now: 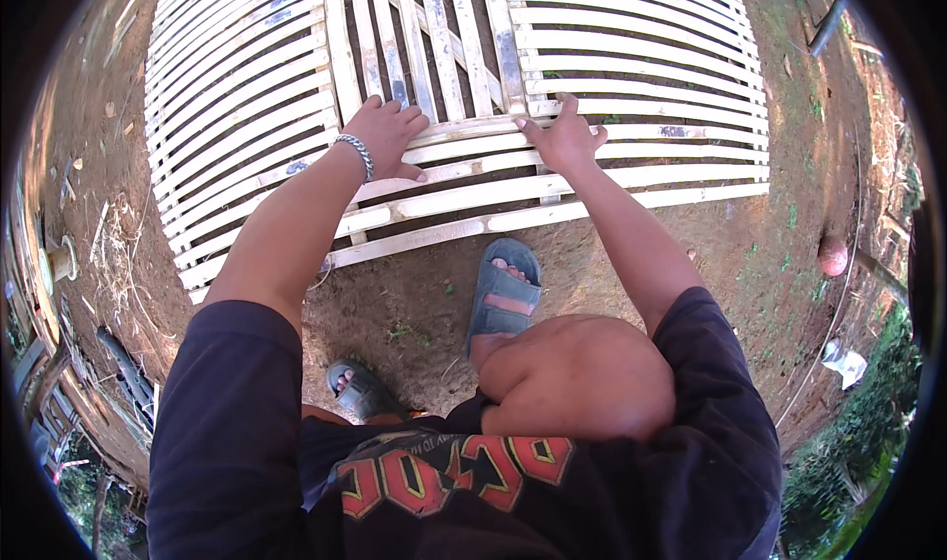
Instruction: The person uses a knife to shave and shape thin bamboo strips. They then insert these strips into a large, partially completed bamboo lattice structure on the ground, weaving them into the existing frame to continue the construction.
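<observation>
Both hands, left hand [383,136] and right hand [562,138], press open-palmed on the bamboo panel [631,86] (lying on the ground), steadying its slats.

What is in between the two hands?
In the head view, pale bamboo slats of the lattice panel run between the left hand and the right hand.

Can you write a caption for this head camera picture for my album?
Both hands, left hand and right hand, press flat on a pale bamboo slat panel lying on bare dirt ground.
</observation>
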Demonstrator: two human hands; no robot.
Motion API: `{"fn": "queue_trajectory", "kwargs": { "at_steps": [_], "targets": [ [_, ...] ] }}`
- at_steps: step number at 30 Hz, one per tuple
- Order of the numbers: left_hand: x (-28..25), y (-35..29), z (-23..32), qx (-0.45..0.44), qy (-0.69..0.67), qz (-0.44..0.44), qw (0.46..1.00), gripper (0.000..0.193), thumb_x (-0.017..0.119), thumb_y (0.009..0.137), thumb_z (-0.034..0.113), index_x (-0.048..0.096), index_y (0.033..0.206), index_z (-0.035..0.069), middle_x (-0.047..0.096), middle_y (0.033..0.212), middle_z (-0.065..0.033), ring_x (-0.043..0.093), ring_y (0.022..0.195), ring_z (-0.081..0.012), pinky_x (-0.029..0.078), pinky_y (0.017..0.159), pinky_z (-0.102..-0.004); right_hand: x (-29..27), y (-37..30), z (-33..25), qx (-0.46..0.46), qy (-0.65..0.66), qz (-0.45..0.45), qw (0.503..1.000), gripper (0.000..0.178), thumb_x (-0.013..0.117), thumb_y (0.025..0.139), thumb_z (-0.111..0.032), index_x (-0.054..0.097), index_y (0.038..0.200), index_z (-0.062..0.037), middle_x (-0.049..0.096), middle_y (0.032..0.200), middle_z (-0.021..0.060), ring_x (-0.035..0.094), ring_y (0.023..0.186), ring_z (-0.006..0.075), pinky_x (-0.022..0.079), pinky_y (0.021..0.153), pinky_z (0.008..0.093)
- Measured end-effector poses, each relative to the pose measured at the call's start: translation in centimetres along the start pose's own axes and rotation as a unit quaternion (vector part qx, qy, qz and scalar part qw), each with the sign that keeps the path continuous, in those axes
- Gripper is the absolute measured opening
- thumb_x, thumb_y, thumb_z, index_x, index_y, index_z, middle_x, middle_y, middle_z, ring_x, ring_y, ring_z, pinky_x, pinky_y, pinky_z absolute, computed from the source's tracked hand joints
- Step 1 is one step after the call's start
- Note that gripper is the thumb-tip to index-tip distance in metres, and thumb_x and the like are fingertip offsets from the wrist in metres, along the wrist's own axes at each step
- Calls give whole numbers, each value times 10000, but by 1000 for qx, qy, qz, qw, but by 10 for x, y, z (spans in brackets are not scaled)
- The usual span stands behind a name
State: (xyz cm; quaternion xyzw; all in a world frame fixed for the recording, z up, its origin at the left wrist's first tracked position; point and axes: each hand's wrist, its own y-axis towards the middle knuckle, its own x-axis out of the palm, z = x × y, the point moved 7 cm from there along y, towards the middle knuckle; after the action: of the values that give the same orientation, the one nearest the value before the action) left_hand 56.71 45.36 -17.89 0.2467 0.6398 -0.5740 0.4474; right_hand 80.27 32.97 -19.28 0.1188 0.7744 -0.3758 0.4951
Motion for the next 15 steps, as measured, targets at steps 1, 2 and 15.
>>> {"fn": "queue_trajectory", "kwargs": {
  "at_steps": [1,2,15],
  "targets": [
    [-1,1,-1,1,4,-4,1000,875,682,769,762,545,1341,114,605,1289,-37,572,1158,-226,390,982,-394,-2,1,1,-2,2,11,1000,891,674,890,-624,386,1466,-7,711,1038,229,647,1148,369,124,1164,671],
    [-2,2,0,4,7,-1,1000,875,684,759,767,552,1331,119,607,1280,-34,572,1153,-225,390,975,-394,0,0,3,-2,6,19,1000,889,678,887,-625,398,1461,-7,715,1029,223,649,1146,365,125,1164,669],
    [-3,2,-1,-12,-20,-1,1000,866,725,732,740,577,1323,125,587,1311,-43,549,1184,-243,392,997,-401,2,0,10,-3,29,41,999,897,715,853,-641,434,1466,-50,689,1122,221,617,1189,334,137,1160,649]
  ]
}}
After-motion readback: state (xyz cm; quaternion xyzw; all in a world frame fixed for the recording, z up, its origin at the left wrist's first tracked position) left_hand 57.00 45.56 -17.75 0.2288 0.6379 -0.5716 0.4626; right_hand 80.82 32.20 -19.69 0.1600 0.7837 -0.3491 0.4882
